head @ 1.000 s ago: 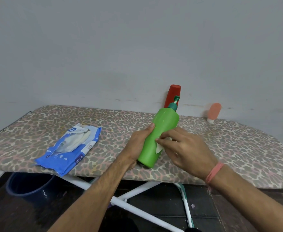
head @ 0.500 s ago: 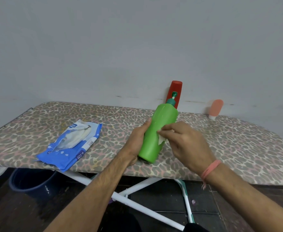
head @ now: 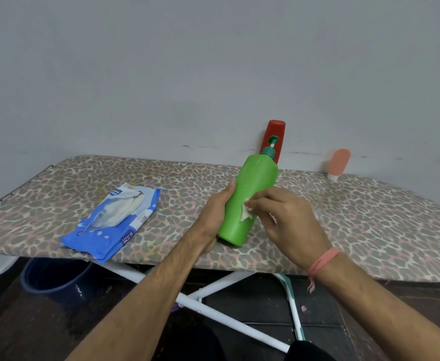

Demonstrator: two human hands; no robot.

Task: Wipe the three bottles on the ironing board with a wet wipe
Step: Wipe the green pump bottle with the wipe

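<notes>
1. The ironing board [head: 370, 217] spans the middle of the frame from left to right; there is one, and its leopard-print cover looks padded, so we judge that anything stood on it sits a little softly.
2. Our two hands work at the centre of the frame. The left hand [head: 215, 214] is wrapped round the lower left side of the green bottle, thumb up along its flank. The right hand [head: 284, 217] has its fingertips pressed together on the wet wipe, holding it against the bottle's front.
3. The pack of wipes [head: 112, 220] lies flat at the left of the board, well apart from the bottles. There is one pack, soft and floppy by the look of it.
4. The green bottle [head: 250, 194] is tilted, its base resting on the board's near edge and its pump top leaning toward the upper right. It looks like stiff, smooth plastic, probably slippery once wet, so we judge the firm grip low on the body is the right place to hold it; the pump seems too slight to hold by.
5. The red bottle [head: 275, 134] stands at the back against the wall, partly hidden behind the green one.
6. The small pink bottle [head: 338, 162] stands cap-down at the upper right, also by the wall. It is likely light and easy to tip. That makes three bottles.
7. The wet wipe [head: 246, 213] is one thin, limp white sheet, mostly hidden under our fingers.
</notes>
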